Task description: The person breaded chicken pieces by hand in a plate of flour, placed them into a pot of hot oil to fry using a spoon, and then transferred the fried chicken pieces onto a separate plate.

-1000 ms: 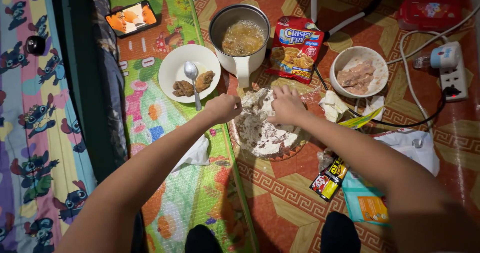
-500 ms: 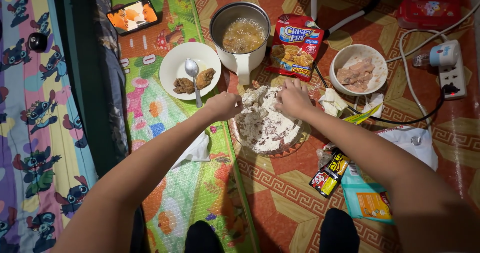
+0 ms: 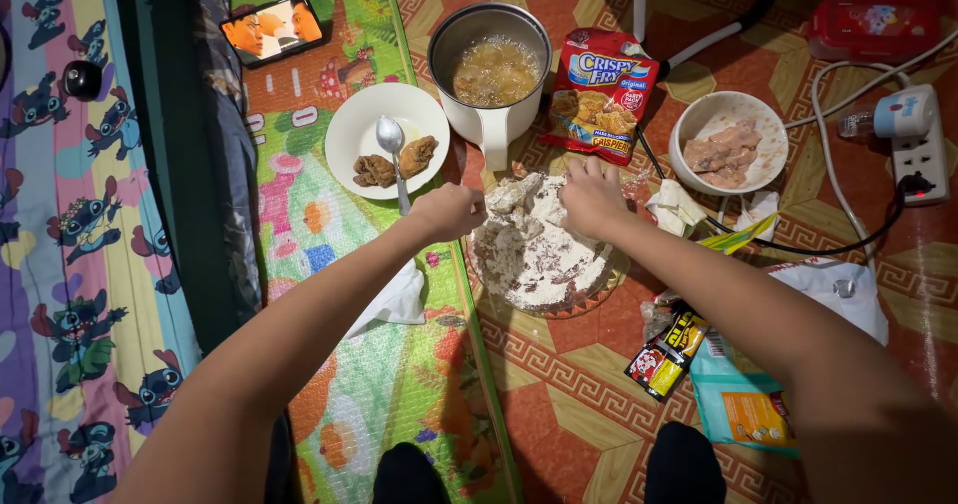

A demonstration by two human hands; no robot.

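Both hands work at a shallow glass plate [image 3: 589,299] heaped with white flour and flour-coated pieces, which lies on the patterned red floor covering just beside the edge of the green play mat [image 3: 329,414]. The left hand [image 3: 449,211] is curled into a loose fist at the plate's left rim, fingers closed; whether it grips anything cannot be told. The right hand [image 3: 593,197] lies palm down on the far side of the flour heap, fingers bent into the coating; what it clasps, if anything, is hidden. The hands are apart, with the flour mound between them.

Beyond the plate stands a white electric cooking pot [image 3: 491,70] holding bubbling oil, its handle pointing toward the plate. Just right of the pot lies a red breading-mix packet [image 3: 602,90]. Farther right sits a white round bowl [image 3: 726,145] containing pale raw meat pieces. On the play mat, left of the pot, a white round plate [image 3: 387,140] carries two browned fried pieces and a metal spoon [image 3: 392,150]. A smartphone [image 3: 272,27] with a lit screen lies near the mat's far edge. A white power strip [image 3: 920,140] with cables rests toward the right edge of the floor covering. Small sachets [image 3: 667,352] and a teal packet [image 3: 743,404] lie near the person's right forearm.
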